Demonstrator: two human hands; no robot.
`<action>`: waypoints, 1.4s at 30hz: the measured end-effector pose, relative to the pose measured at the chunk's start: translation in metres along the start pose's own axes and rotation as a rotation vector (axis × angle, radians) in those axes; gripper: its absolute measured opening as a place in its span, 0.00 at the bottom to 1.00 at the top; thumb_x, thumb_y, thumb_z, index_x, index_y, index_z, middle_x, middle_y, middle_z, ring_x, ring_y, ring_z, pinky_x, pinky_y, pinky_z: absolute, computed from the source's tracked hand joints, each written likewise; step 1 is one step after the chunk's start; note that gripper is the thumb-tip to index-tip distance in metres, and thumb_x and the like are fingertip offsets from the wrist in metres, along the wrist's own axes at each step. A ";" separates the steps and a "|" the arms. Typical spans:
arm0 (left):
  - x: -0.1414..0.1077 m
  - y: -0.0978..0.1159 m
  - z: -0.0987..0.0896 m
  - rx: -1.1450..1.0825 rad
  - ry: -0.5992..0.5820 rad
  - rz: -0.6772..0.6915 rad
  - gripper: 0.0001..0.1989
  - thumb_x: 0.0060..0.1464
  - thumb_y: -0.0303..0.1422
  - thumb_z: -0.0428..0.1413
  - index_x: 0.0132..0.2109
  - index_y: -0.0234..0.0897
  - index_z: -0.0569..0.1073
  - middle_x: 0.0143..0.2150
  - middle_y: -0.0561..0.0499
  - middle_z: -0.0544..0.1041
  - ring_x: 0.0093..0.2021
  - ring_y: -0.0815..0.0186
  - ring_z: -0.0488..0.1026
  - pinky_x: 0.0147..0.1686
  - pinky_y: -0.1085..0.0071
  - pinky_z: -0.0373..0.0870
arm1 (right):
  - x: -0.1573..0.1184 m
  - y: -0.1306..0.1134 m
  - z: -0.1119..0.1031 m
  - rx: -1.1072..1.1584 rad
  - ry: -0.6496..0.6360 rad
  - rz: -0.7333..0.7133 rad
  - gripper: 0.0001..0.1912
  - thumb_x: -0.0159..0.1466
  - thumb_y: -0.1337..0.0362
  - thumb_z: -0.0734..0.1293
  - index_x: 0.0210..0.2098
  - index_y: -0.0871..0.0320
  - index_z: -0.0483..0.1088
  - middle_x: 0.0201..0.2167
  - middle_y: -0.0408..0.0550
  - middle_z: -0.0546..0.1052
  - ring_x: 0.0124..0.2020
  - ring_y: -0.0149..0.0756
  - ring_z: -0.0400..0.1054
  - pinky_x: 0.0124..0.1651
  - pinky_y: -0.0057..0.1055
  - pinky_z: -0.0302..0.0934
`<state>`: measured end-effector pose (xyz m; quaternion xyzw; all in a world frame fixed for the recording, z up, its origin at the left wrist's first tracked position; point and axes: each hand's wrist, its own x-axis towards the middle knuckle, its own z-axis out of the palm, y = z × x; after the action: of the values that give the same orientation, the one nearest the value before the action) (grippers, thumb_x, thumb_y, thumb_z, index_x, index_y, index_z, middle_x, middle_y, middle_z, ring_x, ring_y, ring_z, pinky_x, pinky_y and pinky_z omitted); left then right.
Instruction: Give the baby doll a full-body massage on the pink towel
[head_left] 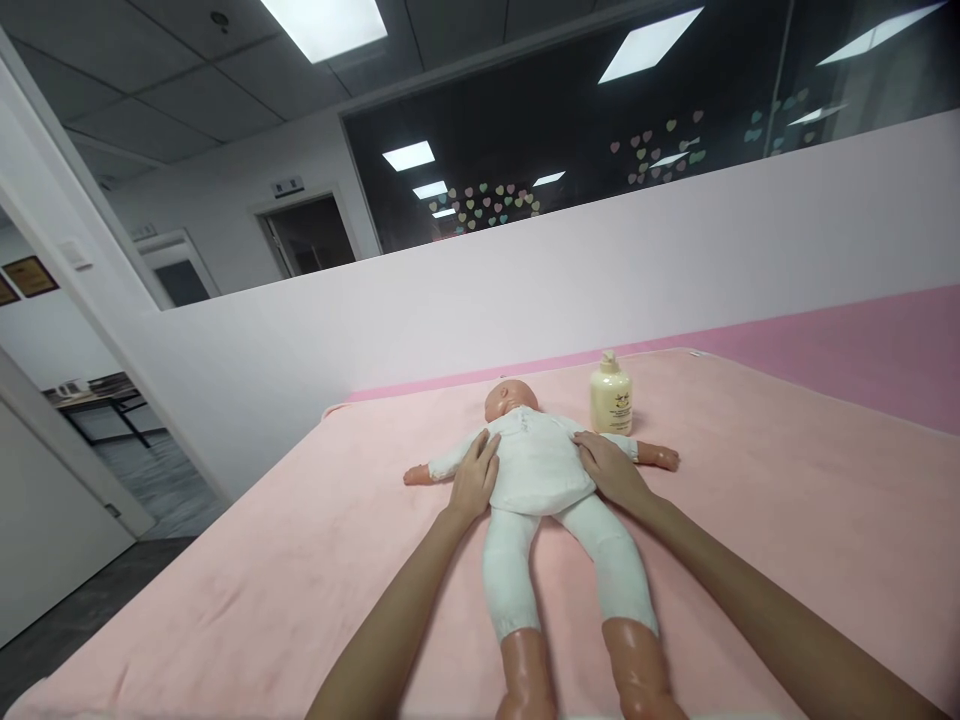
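Observation:
A baby doll (pixel 544 470) in a white cloth body suit lies on its back, head at the far end and bare lower legs towards me. Its arms stretch out to both sides, and its head is turned to the left. My left hand (pixel 475 478) rests against the left side of the doll's chest by the armpit, fingers extended. On the opposite side, my right hand (pixel 609 468) touches the chest near the other armpit, its fingers also laid out flat. Both thumbs are partly hidden. A pale yellow pump bottle (pixel 611 398) stands upright just beyond my right hand.
A pink towel-like cover (pixel 300 580) spreads over the table under the doll. Behind it rises a white wall (pixel 465 330) with a pink band and dark window above. At the left are a doorway and a door (pixel 52 520).

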<state>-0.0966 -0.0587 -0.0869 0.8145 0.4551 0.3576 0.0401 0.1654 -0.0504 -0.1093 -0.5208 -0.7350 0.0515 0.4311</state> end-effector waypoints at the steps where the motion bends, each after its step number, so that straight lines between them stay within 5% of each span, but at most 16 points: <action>1: 0.000 0.000 0.000 -0.003 0.003 0.000 0.23 0.64 0.40 0.37 0.62 0.39 0.60 0.65 0.44 0.56 0.65 0.60 0.53 0.63 0.56 0.53 | 0.000 0.000 0.000 -0.002 -0.004 -0.003 0.21 0.63 0.65 0.51 0.44 0.64 0.70 0.49 0.56 0.72 0.51 0.41 0.65 0.58 0.41 0.55; 13: 0.001 -0.003 0.001 0.002 0.018 -0.006 0.25 0.64 0.40 0.37 0.62 0.32 0.58 0.65 0.42 0.56 0.65 0.60 0.53 0.64 0.57 0.52 | -0.001 0.002 0.000 0.042 -0.005 0.013 0.22 0.63 0.63 0.51 0.45 0.64 0.71 0.51 0.57 0.71 0.54 0.42 0.64 0.61 0.43 0.53; 22: -0.001 -0.009 0.000 -0.046 0.004 -0.061 0.24 0.64 0.38 0.38 0.65 0.36 0.54 0.66 0.44 0.56 0.65 0.61 0.53 0.64 0.56 0.52 | -0.008 0.007 0.022 0.110 0.149 0.022 0.19 0.63 0.65 0.52 0.45 0.61 0.70 0.51 0.54 0.71 0.56 0.41 0.63 0.61 0.48 0.54; 30: 0.003 0.001 -0.013 -0.018 -0.105 -0.049 0.21 0.65 0.37 0.38 0.63 0.48 0.59 0.67 0.50 0.51 0.65 0.59 0.53 0.62 0.55 0.54 | -0.013 0.009 0.023 0.142 0.080 0.057 0.19 0.65 0.64 0.52 0.48 0.60 0.68 0.55 0.52 0.68 0.59 0.40 0.58 0.63 0.49 0.51; 42: 0.002 0.000 -0.009 -0.024 -0.059 -0.105 0.23 0.64 0.38 0.38 0.64 0.44 0.57 0.66 0.49 0.56 0.64 0.60 0.54 0.63 0.55 0.55 | -0.014 0.006 0.014 0.179 0.034 0.098 0.19 0.66 0.61 0.53 0.50 0.57 0.68 0.56 0.50 0.67 0.60 0.39 0.57 0.64 0.49 0.51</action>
<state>-0.1019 -0.0595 -0.0788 0.7993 0.4914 0.3361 0.0820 0.1612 -0.0540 -0.1288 -0.5165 -0.6935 0.1292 0.4854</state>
